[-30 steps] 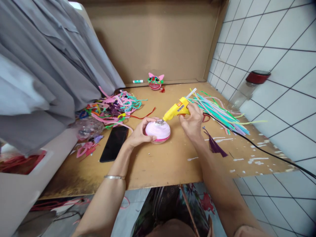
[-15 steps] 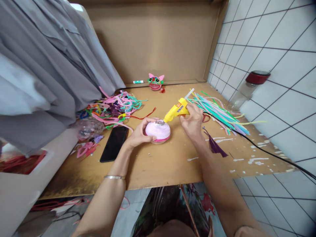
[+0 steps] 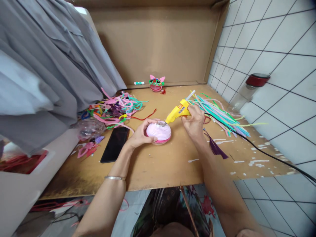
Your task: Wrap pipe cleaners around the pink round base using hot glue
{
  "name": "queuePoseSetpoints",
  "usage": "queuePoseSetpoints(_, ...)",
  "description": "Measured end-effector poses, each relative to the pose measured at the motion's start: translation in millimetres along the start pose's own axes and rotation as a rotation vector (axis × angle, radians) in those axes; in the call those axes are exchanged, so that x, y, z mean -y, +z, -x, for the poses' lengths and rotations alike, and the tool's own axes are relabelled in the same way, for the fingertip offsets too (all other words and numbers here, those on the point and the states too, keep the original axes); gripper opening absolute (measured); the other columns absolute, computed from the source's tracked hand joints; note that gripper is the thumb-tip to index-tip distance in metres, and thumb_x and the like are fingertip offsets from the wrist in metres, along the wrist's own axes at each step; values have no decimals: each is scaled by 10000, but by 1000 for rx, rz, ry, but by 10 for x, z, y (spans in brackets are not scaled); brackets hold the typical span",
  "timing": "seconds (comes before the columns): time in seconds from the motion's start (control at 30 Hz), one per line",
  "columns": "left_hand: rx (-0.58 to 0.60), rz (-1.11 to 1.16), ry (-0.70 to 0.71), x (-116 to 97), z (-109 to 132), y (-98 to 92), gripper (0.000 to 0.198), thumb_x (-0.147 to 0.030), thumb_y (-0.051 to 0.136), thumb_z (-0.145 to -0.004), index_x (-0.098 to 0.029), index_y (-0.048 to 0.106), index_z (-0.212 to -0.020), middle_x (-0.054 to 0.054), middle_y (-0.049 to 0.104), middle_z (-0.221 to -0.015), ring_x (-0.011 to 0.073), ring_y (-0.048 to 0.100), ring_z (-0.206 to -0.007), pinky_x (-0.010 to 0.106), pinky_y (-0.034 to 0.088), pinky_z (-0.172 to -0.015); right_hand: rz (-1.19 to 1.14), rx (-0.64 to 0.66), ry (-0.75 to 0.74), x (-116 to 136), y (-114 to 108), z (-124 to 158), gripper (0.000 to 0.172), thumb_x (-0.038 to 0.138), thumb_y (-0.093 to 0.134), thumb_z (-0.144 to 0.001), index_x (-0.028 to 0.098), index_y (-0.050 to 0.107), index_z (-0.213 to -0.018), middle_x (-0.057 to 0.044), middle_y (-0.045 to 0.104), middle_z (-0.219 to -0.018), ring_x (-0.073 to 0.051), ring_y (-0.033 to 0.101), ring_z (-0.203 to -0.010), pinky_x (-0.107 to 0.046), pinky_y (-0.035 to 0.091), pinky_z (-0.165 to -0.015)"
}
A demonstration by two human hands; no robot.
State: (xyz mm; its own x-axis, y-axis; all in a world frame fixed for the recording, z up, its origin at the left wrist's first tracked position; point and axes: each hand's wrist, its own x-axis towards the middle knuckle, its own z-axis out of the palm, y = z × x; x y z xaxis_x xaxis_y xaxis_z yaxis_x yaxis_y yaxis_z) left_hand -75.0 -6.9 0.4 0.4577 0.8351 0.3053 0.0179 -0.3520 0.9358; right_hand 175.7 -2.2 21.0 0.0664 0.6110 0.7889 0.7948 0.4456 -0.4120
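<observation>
A round pink-and-white ball wrapped in coiled strips (image 3: pixel 159 133), with a darker pink band low on its side, rests on the table. My left hand (image 3: pixel 142 134) grips it from the left, thumb in front and fingers behind. In my right hand (image 3: pixel 194 121) is a yellow hot glue gun (image 3: pixel 176 111), a clear glue stick poking out of its back. The gun's metal nozzle points down-left at the top of the ball, by a small clear opening; whether it touches I cannot tell.
A tangle of pipe cleaners (image 3: pixel 118 107) and a black phone (image 3: pixel 115 144) lie left. Straight pipe cleaners (image 3: pixel 217 112), a purple tassel (image 3: pixel 216 148) and a red-lidded jar (image 3: pixel 247 92) are right, with the gun's cord (image 3: pixel 259 143). A decorated animal head (image 3: pixel 156 84) and glue tube (image 3: pixel 139 83) sit behind.
The view has shifted very slightly. Both hands hold nearly the same pose, with the glue gun's nozzle still at the top of the ball.
</observation>
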Motion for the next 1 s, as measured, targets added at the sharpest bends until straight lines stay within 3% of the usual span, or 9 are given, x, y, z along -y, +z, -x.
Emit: queuePoseSetpoints(1.0, 9, 10, 9, 15, -8, 9, 649, -318, 870, -560, -185, 545, -1106, 165, 533, -1374, 332, 506, -1305, 480, 369, -1112, -48, -29, 14, -65, 50, -1, 179, 169, 525, -696, 221, 600, -850, -51, 617, -889, -250, 568, -883, -376, 422, -788)
